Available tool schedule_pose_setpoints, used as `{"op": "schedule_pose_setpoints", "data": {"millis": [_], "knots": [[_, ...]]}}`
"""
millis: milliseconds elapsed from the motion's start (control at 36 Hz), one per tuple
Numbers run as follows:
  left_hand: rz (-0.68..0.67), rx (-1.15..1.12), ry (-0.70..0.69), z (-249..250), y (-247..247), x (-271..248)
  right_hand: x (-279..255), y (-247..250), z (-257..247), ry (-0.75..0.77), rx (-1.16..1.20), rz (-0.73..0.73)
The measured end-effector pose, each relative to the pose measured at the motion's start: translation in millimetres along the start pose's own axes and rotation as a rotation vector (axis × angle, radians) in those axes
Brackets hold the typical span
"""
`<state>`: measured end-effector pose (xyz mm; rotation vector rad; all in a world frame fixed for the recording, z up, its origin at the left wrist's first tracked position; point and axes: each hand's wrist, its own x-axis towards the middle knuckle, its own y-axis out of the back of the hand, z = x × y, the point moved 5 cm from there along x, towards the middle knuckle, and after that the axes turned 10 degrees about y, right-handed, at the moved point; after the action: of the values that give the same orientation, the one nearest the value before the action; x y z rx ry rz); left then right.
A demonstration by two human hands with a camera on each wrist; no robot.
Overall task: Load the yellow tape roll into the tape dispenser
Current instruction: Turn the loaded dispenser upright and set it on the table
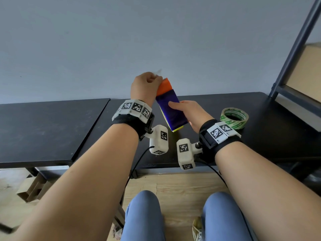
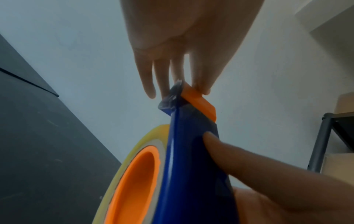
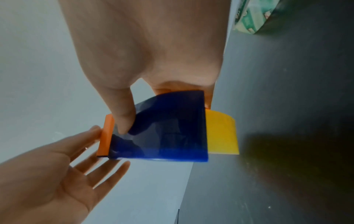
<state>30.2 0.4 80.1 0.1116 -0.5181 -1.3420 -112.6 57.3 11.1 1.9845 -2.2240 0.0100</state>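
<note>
The tape dispenser [image 1: 171, 112], yellow tape roll [image 2: 122, 166] already seated, was gripped by the right hand [image 1: 189, 112]; its twelve-o'clock orange tip [image 1: 164, 86] was pinched by the left hand [image 1: 145, 86]. The blade there could probably nick fingertips.

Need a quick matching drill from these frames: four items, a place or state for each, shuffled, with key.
Things:
1. blue plastic tape dispenser
2. yellow tape roll
3. green printed tape roll
4. left hand

States:
A. lies flat on the black table
B. fingertips at the dispenser's orange cutter end
C. sits on the orange hub inside the dispenser
D. gripped by the right hand, lifted off the table

Pairs: 1-D, 2-C, 3-A, 4-B
</note>
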Motion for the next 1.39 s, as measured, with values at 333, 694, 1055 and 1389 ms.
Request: {"op": "schedule_pose_setpoints", "data": {"millis": [333, 694, 1055, 1389], "knots": [[0.045, 0.042, 0.099, -11.2, 13.6, 11.2, 2.3, 2.2, -7.7, 0.113, -0.144, 0.116], [0.055, 0.061, 0.132, -25.5, 20.2, 17.0, 1.8, -2.8, -12.7, 0.187, -0.22, 0.141], [0.058, -0.001, 0.11, -26.0, 24.6, 15.0, 2.5, -5.4, -2.8, 0.16, -0.236, 0.133], [-0.03, -0.155, 0.125, -18.8, 16.0, 6.1, 3.8, -3.1, -1.7, 0.172, -0.233, 0.197]]}}
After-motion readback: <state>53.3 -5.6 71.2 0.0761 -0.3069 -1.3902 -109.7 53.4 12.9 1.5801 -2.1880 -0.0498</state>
